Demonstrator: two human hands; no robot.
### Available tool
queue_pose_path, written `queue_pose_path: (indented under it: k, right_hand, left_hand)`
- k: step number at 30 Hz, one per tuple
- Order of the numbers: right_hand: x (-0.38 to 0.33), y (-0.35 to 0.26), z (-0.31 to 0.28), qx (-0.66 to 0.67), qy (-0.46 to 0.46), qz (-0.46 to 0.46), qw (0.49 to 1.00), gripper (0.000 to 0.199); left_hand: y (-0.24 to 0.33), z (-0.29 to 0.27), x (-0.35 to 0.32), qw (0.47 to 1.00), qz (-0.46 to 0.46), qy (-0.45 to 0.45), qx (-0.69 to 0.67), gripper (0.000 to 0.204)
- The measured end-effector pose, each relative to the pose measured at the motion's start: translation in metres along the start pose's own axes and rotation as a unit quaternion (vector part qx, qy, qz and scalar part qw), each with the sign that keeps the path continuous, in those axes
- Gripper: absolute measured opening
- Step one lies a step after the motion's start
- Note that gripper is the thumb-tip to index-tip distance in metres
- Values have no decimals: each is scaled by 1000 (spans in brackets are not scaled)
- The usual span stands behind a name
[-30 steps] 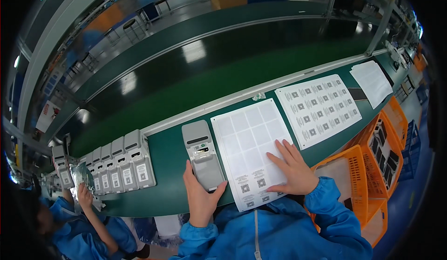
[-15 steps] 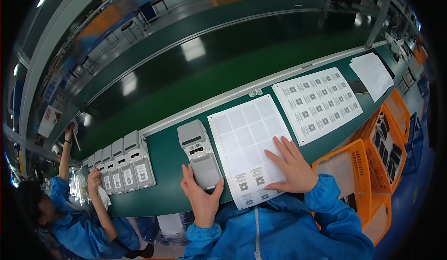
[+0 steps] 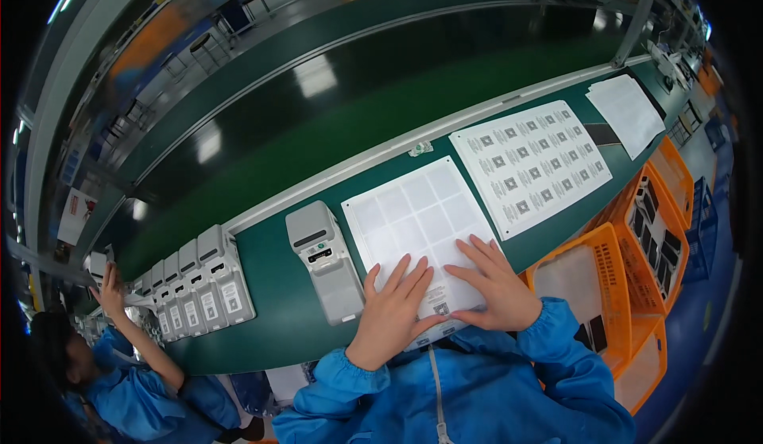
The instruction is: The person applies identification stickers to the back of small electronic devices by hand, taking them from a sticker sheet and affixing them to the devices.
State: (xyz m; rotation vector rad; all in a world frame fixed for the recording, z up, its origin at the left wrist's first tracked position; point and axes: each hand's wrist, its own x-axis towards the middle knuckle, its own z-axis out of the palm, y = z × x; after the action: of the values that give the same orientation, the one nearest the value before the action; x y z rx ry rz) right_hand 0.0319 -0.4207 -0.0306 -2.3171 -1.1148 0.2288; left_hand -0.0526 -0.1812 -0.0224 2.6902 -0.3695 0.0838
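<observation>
A white sheet of labels (image 3: 397, 205) lies on the bench before me, its upper part bare and a few printed code labels left at its near end. My left hand (image 3: 395, 310) lies on the sheet's near left part, fingers spread, partly covering the labels. Flat on the near right edge rests my right hand (image 3: 499, 291), its fingers apart too. Neither hand grips anything that I can see. Just left of the sheet sits a grey and white device (image 3: 335, 281), shaped like a payment terminal, untouched.
Several similar devices (image 3: 225, 273) with labels stand in a row at left, near a co-worker (image 3: 131, 380) in blue. A full label sheet (image 3: 528, 166) and further papers (image 3: 628, 110) lie to the right. Orange crates (image 3: 584, 277) stand by the bench's right edge, beside a green conveyor belt (image 3: 381, 86).
My left hand has left the grey and white device and moved right onto the label sheet. My right hand stays on the sheet. The co-worker's hands have shifted.
</observation>
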Motion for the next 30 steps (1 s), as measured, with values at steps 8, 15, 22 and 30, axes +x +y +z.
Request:
queue_pose_path:
  k: [8, 15, 22, 30]
  right_hand:
    - [12, -13, 3, 70, 112, -27, 991, 34]
    - [16, -19, 1, 75, 137, -55, 986, 28]
    - [25, -23, -1, 106, 159, -14, 982, 24]
    - [35, -9, 5, 100, 183, -62, 976, 19]
  left_hand:
    - [6, 2, -5, 998, -8, 41, -39, 58]
    - [6, 6, -9, 997, -16, 70, -36, 55]
    - [3, 2, -3, 996, 4, 81, -23, 54]
    - [-9, -4, 5, 998, 13, 53, -20, 70]
